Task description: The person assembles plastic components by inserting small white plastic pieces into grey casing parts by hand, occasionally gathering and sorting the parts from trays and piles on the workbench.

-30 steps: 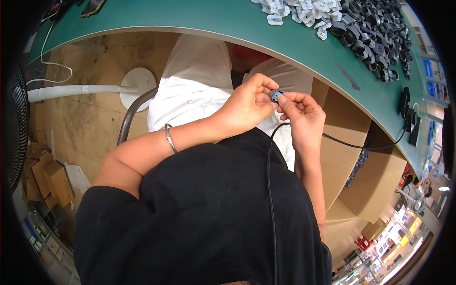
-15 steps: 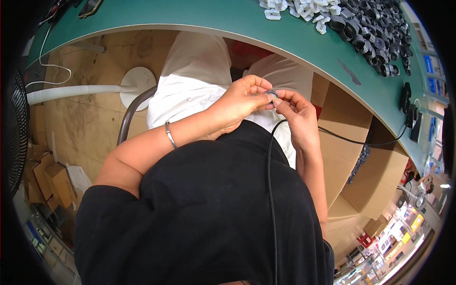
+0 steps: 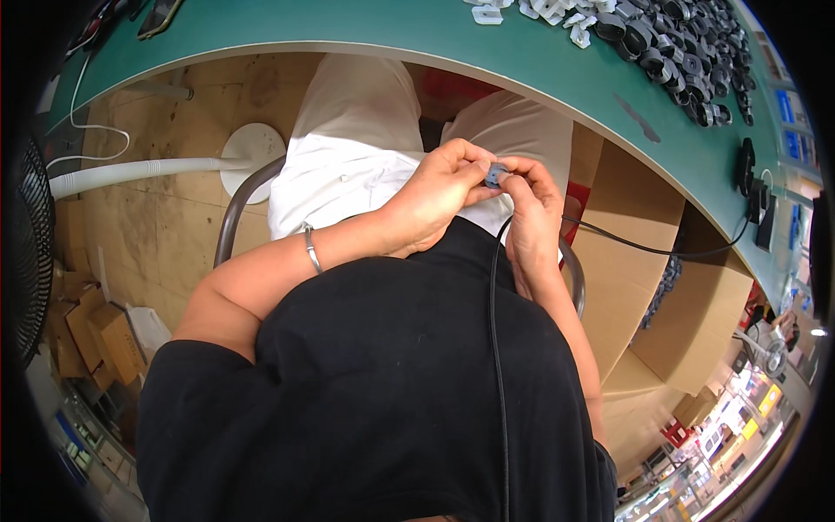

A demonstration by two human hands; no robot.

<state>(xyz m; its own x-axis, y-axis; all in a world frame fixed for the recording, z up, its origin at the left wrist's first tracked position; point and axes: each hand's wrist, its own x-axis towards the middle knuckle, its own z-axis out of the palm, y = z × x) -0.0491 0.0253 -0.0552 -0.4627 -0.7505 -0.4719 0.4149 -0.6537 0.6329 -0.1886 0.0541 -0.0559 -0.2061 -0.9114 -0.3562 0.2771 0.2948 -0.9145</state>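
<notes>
Because the small, rounded, blue-grey part (image 3: 494, 177) likely needs steadying | left hand (image 3: 437, 193): pinches one side | right hand (image 3: 535, 207): pinches opposite

Black fan (image 3: 30, 252), dark phone (image 3: 160, 17)

A green counter (image 3: 348, 21) stands over a stained tan floor (image 3: 165, 209); leftward are a black fan (image 3: 30, 248) and cardboard boxes (image 3: 115, 335); bright light shows lower right.
</notes>
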